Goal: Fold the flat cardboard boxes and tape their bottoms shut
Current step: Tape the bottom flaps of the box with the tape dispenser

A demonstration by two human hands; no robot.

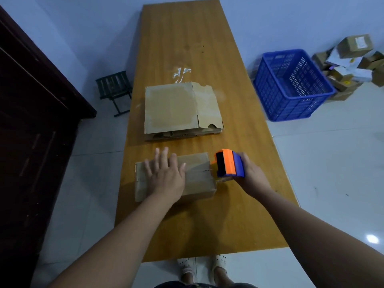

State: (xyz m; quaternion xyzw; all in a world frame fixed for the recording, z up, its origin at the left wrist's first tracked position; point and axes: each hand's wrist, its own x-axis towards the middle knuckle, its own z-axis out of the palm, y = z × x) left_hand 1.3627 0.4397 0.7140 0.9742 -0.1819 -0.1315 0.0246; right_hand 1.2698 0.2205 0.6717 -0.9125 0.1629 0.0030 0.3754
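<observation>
A folded cardboard box (199, 163) lies on the wooden table (187, 38), its flaps facing up. My left hand (166, 175) presses flat on top of it with fingers spread. My right hand (252, 173) grips an orange and blue tape dispenser (228, 164) at the box's right edge, where a strip of clear tape runs along the middle seam. Farther back on the table lies a stack of flat cardboard boxes (180, 109).
A blue plastic crate (291, 84) stands on the floor right of the table, with a heap of small parcels (353, 59) behind it. A small dark stool (114, 90) sits left of the table. A dark wooden cabinet (31, 121) fills the left side.
</observation>
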